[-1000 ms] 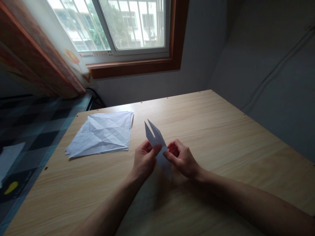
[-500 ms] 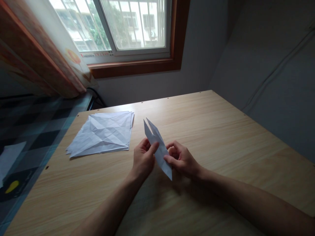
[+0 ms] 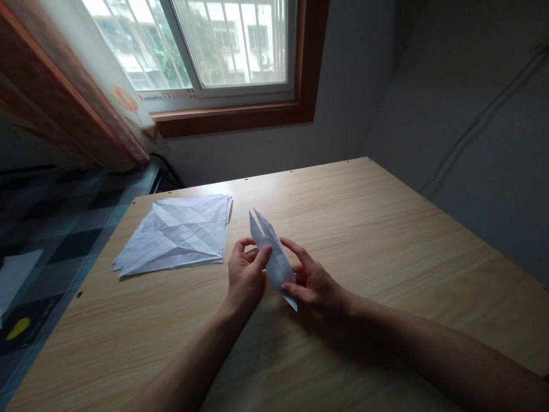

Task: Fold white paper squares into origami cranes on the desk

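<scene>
A narrow folded white paper shape (image 3: 274, 260) with two pointed tips at its far end is held just above the wooden table (image 3: 386, 240). My left hand (image 3: 245, 276) pinches its left edge between thumb and forefinger. My right hand (image 3: 312, 278) grips the lower right part, thumb on the near tip, forefinger stretched along the paper's right side.
A stack of creased white paper sheets (image 3: 178, 233) lies on the table to the left. A window (image 3: 214, 46) and a curtain (image 3: 77, 97) are behind. A checkered cloth surface (image 3: 47, 229) lies left of the table, walls stand behind and to the right.
The folded paper has sunk slightly and both hands have shifted a little to the left. My right forefinger has stretched out along the paper's side.
</scene>
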Action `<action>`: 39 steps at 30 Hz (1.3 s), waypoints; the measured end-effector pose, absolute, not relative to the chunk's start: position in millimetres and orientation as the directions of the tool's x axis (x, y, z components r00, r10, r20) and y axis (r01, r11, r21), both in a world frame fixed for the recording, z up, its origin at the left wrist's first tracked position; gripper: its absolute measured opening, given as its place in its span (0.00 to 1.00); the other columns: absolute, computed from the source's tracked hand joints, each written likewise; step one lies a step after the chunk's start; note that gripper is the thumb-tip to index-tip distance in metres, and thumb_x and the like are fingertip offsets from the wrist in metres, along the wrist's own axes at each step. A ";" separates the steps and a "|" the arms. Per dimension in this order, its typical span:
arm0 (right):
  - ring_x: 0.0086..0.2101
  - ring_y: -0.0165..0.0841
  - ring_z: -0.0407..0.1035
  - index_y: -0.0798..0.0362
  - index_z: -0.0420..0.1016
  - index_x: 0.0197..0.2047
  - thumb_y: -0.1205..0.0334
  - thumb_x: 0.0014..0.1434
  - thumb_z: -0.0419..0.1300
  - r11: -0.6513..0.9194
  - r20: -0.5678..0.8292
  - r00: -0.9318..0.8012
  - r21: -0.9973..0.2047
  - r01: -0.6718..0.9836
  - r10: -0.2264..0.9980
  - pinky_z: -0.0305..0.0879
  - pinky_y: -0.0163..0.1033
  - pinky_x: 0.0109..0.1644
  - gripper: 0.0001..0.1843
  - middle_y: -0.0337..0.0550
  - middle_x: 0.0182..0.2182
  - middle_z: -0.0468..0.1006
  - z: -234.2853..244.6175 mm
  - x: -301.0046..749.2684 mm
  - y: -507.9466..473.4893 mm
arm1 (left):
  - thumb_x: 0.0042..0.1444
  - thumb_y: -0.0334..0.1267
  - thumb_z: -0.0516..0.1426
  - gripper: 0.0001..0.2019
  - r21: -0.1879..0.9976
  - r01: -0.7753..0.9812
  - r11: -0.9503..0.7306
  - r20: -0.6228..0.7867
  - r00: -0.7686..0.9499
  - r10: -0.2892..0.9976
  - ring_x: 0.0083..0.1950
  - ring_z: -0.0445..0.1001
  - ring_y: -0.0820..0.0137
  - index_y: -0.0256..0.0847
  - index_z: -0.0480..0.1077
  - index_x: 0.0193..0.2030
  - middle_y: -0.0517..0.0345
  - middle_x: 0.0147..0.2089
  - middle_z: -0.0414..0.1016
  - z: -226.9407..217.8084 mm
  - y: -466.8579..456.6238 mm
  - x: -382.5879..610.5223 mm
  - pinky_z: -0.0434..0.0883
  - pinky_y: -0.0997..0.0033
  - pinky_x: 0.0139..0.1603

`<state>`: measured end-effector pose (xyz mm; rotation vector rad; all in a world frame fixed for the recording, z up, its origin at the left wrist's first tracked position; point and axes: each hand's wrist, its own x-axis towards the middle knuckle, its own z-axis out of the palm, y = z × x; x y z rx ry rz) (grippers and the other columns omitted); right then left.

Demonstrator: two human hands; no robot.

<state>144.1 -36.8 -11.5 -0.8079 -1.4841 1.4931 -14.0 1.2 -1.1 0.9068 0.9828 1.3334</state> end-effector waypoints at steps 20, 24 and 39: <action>0.21 0.24 0.58 0.54 0.74 0.46 0.66 0.52 0.54 0.154 0.169 -0.205 -0.984 -0.087 0.964 0.54 0.30 0.25 0.17 0.32 0.22 0.69 -5.6 155.6 -25.5 | 0.44 0.34 0.58 0.12 0.959 -0.272 0.078 -0.020 0.210 0.977 0.26 0.67 0.73 0.37 0.74 0.38 0.58 0.30 0.76 3.2 -4.3 -17.0 0.61 0.76 0.25; 0.24 0.26 0.62 0.54 0.74 0.44 0.66 0.50 0.56 0.115 0.137 -0.192 -0.986 -0.121 0.972 0.56 0.31 0.26 0.17 0.35 0.24 0.73 -5.5 156.9 -24.8 | 0.38 0.28 0.56 0.18 0.935 -0.334 0.118 -0.005 0.319 0.948 0.29 0.70 0.71 0.38 0.72 0.40 0.57 0.34 0.76 1.6 -3.6 -19.5 0.63 0.75 0.27; 0.23 0.25 0.63 0.53 0.73 0.41 0.67 0.49 0.59 0.066 0.111 -0.199 -0.973 -0.220 0.974 0.58 0.30 0.26 0.14 0.33 0.23 0.71 -7.2 157.0 -25.7 | 0.44 0.34 0.65 0.13 0.946 -0.295 0.134 -0.029 0.335 0.942 0.24 0.70 0.74 0.39 0.68 0.36 0.62 0.26 0.75 9.0 -8.6 -15.1 0.63 0.78 0.25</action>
